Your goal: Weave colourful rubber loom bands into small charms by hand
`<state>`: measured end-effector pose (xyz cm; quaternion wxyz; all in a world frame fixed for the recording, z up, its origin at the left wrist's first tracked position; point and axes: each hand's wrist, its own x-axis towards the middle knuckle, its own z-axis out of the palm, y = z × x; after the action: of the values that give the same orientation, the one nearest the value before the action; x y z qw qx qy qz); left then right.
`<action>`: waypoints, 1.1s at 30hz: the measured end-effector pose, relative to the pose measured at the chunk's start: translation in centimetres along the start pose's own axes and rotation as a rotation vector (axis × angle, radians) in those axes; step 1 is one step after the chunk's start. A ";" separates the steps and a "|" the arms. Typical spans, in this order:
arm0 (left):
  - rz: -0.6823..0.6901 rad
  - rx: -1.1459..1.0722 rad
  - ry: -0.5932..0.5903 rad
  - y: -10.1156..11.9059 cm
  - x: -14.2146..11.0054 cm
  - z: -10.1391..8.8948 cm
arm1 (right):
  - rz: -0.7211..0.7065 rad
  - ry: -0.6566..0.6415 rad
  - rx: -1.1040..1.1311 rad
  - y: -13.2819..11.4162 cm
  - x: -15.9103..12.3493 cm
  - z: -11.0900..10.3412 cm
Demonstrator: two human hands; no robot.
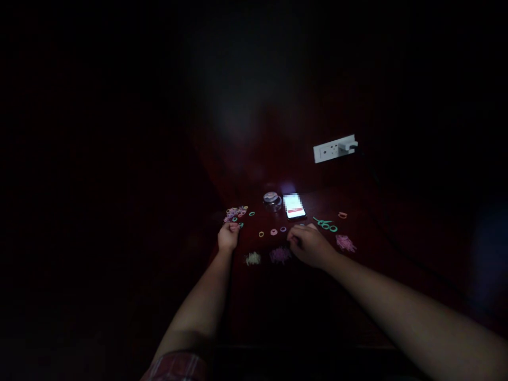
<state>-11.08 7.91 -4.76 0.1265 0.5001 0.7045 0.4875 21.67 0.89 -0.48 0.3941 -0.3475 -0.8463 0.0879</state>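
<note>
My left hand [228,237] is at the table's left side, fingers closed together beside a mixed heap of small coloured bands [235,214]. A green band [241,225] lies at its fingertips; whether they pinch it is too dim to tell. My right hand [311,246] hovers or rests right of a purple pile of small pieces [280,255], its fingers curled and their contents hidden. Between the hands sit a yellow ring [261,234], a pink ring [273,232] and a purple ring [283,229]. A pale yellow pile [253,258] lies nearer me.
A lit phone [294,206] stands behind my right hand, with a round lidded jar [272,200] beside it. Rightward are green ring-shaped pieces [326,225], an orange band [342,215] and a pink pile [346,243]. A wall socket [334,148] holds a plugged-in charger. Surroundings are very dark.
</note>
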 end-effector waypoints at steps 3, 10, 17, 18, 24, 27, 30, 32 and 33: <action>0.014 -0.101 -0.048 -0.3 0.0 0.0 | 0.012 0.003 -0.006 0.3 0.0 0.0; 0.036 -0.263 -0.176 0.4 -1.6 -1.5 | 0.012 -0.019 -0.009 0.6 0.1 0.0; 0.090 -0.328 -0.250 1.3 -3.5 -2.0 | -0.011 -0.021 -0.018 0.6 0.1 0.0; 0.105 -0.328 -0.262 1.5 -3.8 -2.0 | -0.015 -0.026 -0.018 0.6 0.1 0.0; 0.278 -0.262 -0.344 4.4 -7.0 -1.8 | 0.000 -0.025 -0.005 0.1 0.0 -0.2; 0.511 -0.150 -0.359 7.1 -8.9 -1.4 | 0.000 -0.019 0.012 -0.4 -0.1 -0.4; 0.788 -0.035 -0.435 9.5 -10.5 -0.9 | -0.019 -0.030 0.033 -0.7 -0.2 -0.3; 0.876 -0.011 -0.474 10.5 -11.1 -0.6 | -0.036 -0.050 0.049 -0.8 -0.2 -0.3; 0.908 0.011 -0.482 10.8 -11.3 -0.6 | -0.047 -0.060 0.055 -0.8 -0.2 -0.2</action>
<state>0.10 -1.48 0.84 0.0583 0.8544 0.3697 0.3605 21.55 0.15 -0.15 0.3800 -0.3140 -0.8628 0.1122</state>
